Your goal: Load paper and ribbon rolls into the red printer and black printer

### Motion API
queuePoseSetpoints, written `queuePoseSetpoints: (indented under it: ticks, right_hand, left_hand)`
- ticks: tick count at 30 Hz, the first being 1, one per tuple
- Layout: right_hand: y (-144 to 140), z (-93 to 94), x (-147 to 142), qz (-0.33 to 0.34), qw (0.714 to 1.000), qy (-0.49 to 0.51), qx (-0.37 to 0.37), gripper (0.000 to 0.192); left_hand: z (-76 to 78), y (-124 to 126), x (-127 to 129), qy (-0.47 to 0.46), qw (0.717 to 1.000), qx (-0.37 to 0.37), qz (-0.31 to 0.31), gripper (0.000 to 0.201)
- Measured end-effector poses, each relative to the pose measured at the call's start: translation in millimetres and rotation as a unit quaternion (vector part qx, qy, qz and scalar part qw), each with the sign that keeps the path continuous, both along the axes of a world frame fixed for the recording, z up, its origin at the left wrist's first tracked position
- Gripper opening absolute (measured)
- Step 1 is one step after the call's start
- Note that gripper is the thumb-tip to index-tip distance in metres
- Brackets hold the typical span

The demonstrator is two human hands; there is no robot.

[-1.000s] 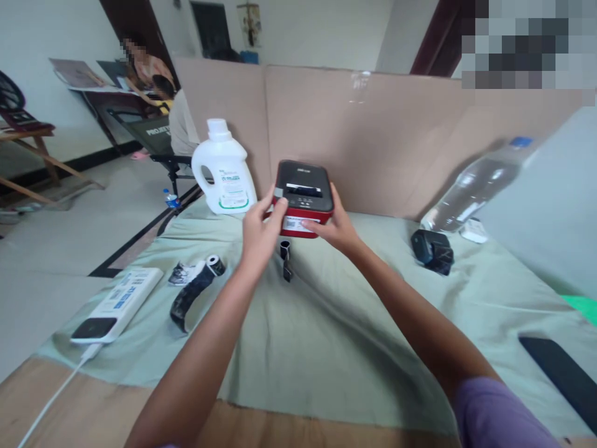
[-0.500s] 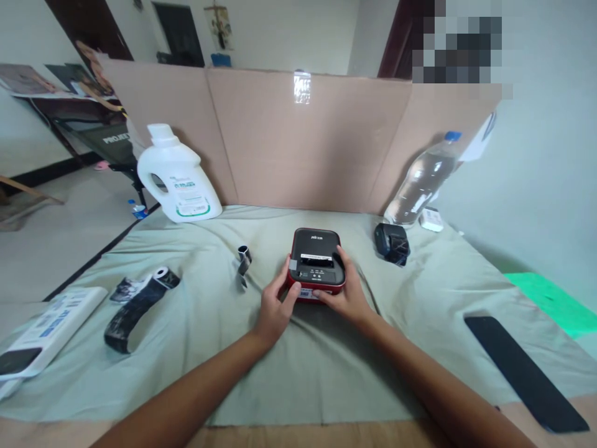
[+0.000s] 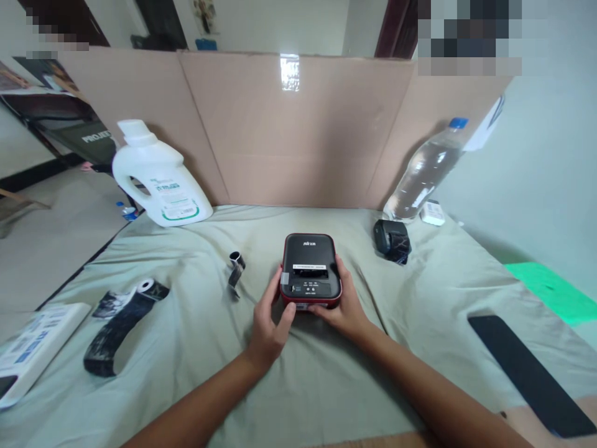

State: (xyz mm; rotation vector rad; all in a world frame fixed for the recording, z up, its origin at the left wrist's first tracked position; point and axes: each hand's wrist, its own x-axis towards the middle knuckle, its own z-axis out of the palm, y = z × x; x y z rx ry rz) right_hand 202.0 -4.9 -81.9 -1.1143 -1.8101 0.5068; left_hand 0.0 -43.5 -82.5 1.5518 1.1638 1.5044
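Observation:
A small black and red label printer (image 3: 310,267) rests on the pale green cloth (image 3: 298,386) near the middle of the table. My left hand (image 3: 269,323) grips its left front corner, thumb along the side. My right hand (image 3: 344,305) holds its right side and front edge. The printer's slot and buttons face up toward me. A short curled strip of black label paper (image 3: 236,267) lies just left of the printer.
A white detergent jug (image 3: 156,177) stands back left and a clear water bottle (image 3: 426,171) leans back right before a cardboard screen (image 3: 289,143). A small black device (image 3: 392,239), a black paper roll (image 3: 119,317), a white box (image 3: 32,342) and a dark phone (image 3: 529,373) lie around.
Both hands brought the printer down from mid-air onto the cloth and drew it slightly toward me. The view tilted down and swung to the right.

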Motion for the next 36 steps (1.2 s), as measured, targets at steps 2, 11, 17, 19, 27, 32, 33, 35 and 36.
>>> queuePoseSetpoints:
  ticks: [2, 11, 17, 19, 27, 32, 33, 35, 36]
  right_hand:
    - [-1, -1.3, 1, 0.006, 1.0, 0.0, -0.002, 0.122]
    - [0, 1.6, 5, 0.022, 1.0, 0.012, 0.005, 0.098]
    - [3, 4.8, 8, 0.033, 0.999, 0.007, 0.016, 0.094]
    - [4, 6.0, 9, 0.037, 0.999, 0.008, 0.017, 0.094]
    - [3, 9.8, 9, 0.032, 0.999, -0.002, 0.008, 0.095]
    - [2, 8.7, 9, 0.026, 1.0, -0.002, 0.005, 0.094]
    - [2, 8.6, 9, 0.026, 1.0, 0.0, 0.007, 0.093]
    - [2, 8.8, 9, 0.029, 1.0, 0.002, 0.01, 0.093]
    - [2, 9.0, 9, 0.031, 0.999, 0.003, 0.012, 0.093]
  left_hand:
    - [2.4, 3, -3, 0.008, 1.0, 0.009, -0.001, 0.056]
    - [4.8, 23, -25, 0.055, 0.996, 0.033, -0.057, 0.03]
    - [5.3, 32, -28, 0.019, 0.994, 0.023, -0.101, 0.021]
    - [5.7, 36, -30, 0.011, 0.993, 0.027, -0.112, 0.02]
    - [-2.3, 47, -32, -0.002, 0.992, 0.019, -0.122, 0.023]
    - [1.3, 50, -31, -0.002, 0.99, 0.063, -0.122, 0.02]
    - [2.0, 50, -31, 0.001, 0.99, 0.066, -0.123, 0.02]
    - [2.8, 50, -30, 0.01, 0.99, 0.069, -0.121, 0.019]
    - [2.9, 50, -30, 0.013, 0.991, 0.069, -0.117, 0.02]
